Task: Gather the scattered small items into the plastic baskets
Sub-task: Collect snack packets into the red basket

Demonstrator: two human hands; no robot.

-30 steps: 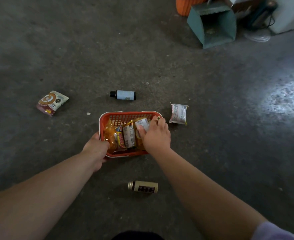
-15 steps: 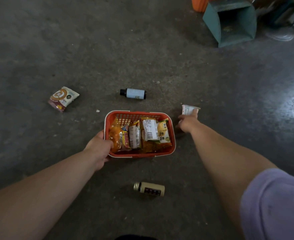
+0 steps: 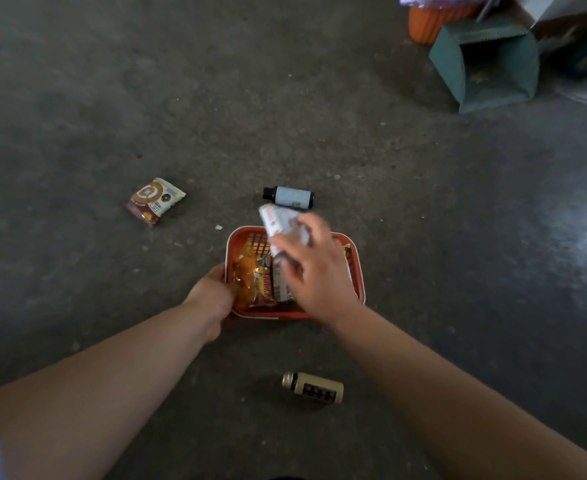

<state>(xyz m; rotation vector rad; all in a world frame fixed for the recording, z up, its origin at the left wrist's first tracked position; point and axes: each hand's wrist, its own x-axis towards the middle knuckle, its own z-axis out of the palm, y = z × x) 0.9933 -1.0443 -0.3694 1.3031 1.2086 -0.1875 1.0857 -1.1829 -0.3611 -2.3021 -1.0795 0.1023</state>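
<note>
Right hand (image 3: 319, 268) grips a crinkled white packet (image 3: 280, 221) over the orange lattice-walled plastic basket (image 3: 356, 271) on the rough concrete floor (image 3: 112, 98). Left hand (image 3: 212, 296) clasps the basket's near-left rim, glossy wrappers between both hands.

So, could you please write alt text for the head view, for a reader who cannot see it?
A right hand holds a white packet over an orange basket of snack packets on a concrete floor, while the left hand grips the basket's rim. A white-labelled bottle, a tan bottle and a brown packet lie on the floor around it.
</note>
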